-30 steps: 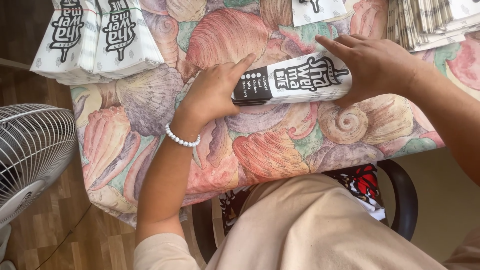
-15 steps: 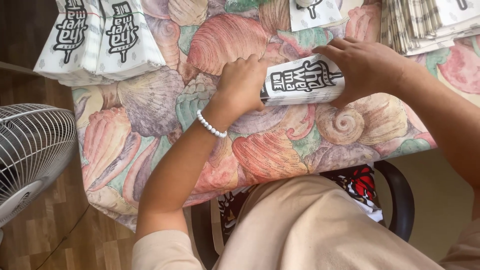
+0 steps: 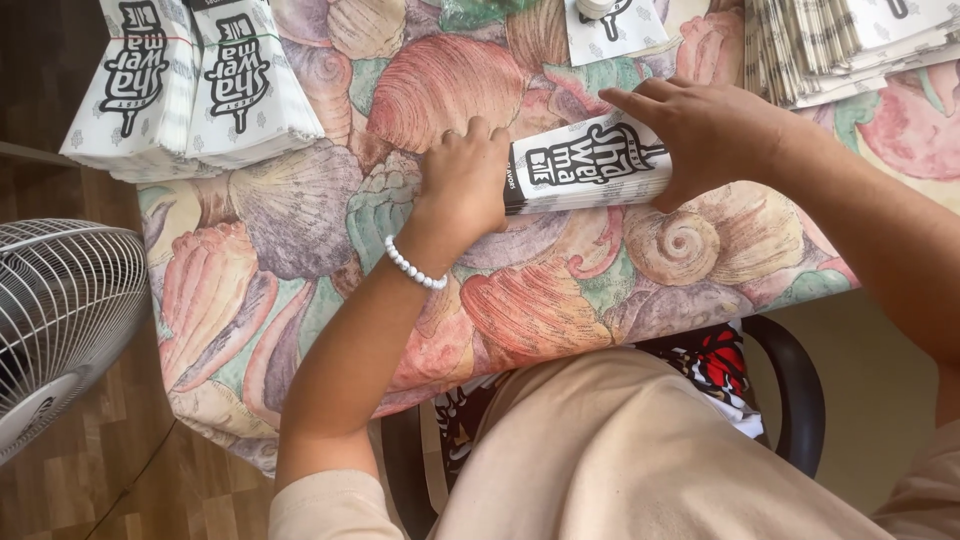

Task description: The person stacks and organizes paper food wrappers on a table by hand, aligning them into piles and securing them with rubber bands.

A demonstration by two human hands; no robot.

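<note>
Seashell-print cloth (image 3: 300, 220); hands squeeze flat paper stack (image 3: 590, 165).

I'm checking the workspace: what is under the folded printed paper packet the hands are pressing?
The paper packet lies on the seashell-patterned tablecloth, between left hand and right hand. Anything directly beneath it is covered.

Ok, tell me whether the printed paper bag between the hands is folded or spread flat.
Folded: the printed paper bag forms a narrow thick band, left hand at one end, right hand on the other.
</note>
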